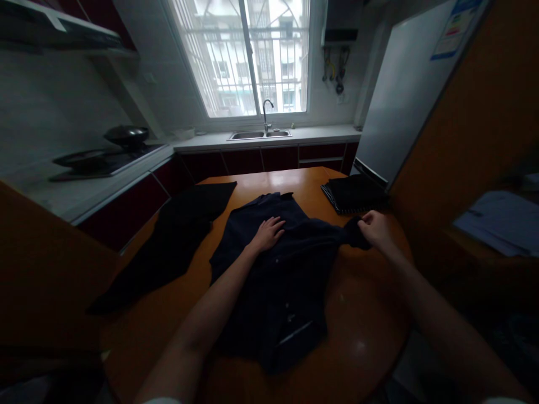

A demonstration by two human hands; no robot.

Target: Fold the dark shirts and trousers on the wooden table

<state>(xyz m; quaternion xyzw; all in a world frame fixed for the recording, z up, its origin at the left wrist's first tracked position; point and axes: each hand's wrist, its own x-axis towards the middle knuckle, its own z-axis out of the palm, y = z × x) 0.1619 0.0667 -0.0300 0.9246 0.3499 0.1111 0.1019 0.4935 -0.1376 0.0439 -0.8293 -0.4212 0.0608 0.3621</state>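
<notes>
A dark navy shirt [295, 269] with buttons down its front lies spread on the wooden table [362, 314], its collar end toward me. My left hand [269, 233] rests flat on the shirt's upper middle, fingers stretched out. Out to the right, my right hand [374, 227] pinches the end of a sleeve, which is drawn sideways from the body of the shirt. The sleeve end hangs or lies just under my fingers; I cannot tell whether it touches the table.
Black garment [172, 241] lies along the table's left side. A folded dark stack of cloth [356, 192] sits at the back right. Beyond are a counter with a sink [248, 135], a stove with a wok [126, 134], and a fridge [404, 90]. Light-coloured cloth [501, 221] lies far right.
</notes>
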